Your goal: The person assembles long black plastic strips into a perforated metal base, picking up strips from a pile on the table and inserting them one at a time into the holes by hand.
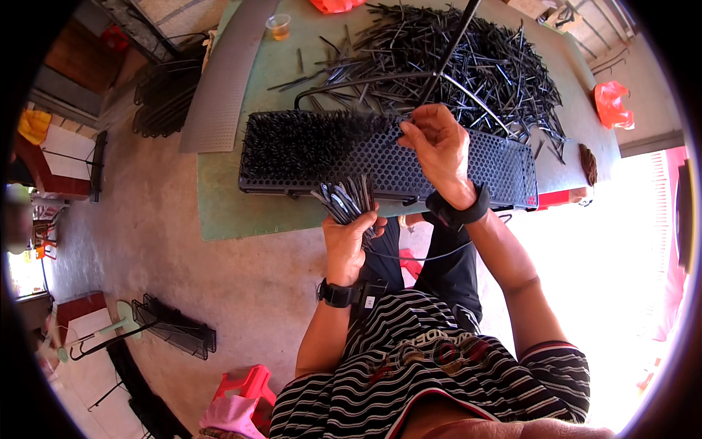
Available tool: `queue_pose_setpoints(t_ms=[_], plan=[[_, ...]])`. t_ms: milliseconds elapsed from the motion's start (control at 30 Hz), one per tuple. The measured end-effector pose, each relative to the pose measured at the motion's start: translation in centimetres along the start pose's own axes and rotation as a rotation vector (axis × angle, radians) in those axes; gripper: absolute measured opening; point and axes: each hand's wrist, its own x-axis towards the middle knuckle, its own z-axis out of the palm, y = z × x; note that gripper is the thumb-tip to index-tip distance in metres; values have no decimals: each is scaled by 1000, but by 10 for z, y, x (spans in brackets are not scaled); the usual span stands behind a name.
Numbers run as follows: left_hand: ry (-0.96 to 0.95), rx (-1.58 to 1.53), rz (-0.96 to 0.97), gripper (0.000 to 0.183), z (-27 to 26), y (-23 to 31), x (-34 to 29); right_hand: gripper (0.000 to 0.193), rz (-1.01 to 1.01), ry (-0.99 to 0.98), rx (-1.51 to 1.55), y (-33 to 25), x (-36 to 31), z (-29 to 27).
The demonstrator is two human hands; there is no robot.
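Observation:
A long black perforated panel (479,167) lies along the table's near edge. Dense black tufts (292,143) stand up from its left part, while bare round holes show on the right. My left hand (348,241) is closed round a bundle of thin black strips (342,196), just in front of the panel's near edge. Over the panel, right of the tufts, my right hand (440,146) has thumb and forefinger pinched together. What lies between those fingertips is too small to make out. A large heap of loose black strips (475,66) spreads behind the panel.
A bent black metal rod frame (365,78) rises behind the panel. On the green table (227,212) are a grey perforated sheet (227,73) and a plastic cup (278,27). A red bag (613,104) hangs at the right. Pink stool (245,391) stands lower left.

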Motion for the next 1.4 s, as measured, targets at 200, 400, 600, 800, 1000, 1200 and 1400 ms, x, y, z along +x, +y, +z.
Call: queue_pose_setpoints(t_ms=[200,400,600,800,1000,1200,1400], plan=[[-32,-54,-23,18,-4,0,3,14,-134,-80,-138,-1,13,9],[-32,-107,-31,22,-3,1,2,12,-189,-140,-215,17,19,12],[-6,-129,-82,24,-1,6,-2,7,-534,-332,-677,20,31,8],[-43,-140,-112,22,1,12,-5,12,153,-510,-332,-9,2,1],[-29,-87,-116,18,8,8,-3,14,372,-379,12,-7,-10,-11],[-39,-86,-105,16,5,3,-2,13,-220,-64,-149,0,4,-5],[-17,-79,-109,16,8,4,-4,11,-327,-99,-264,11,12,-3]])
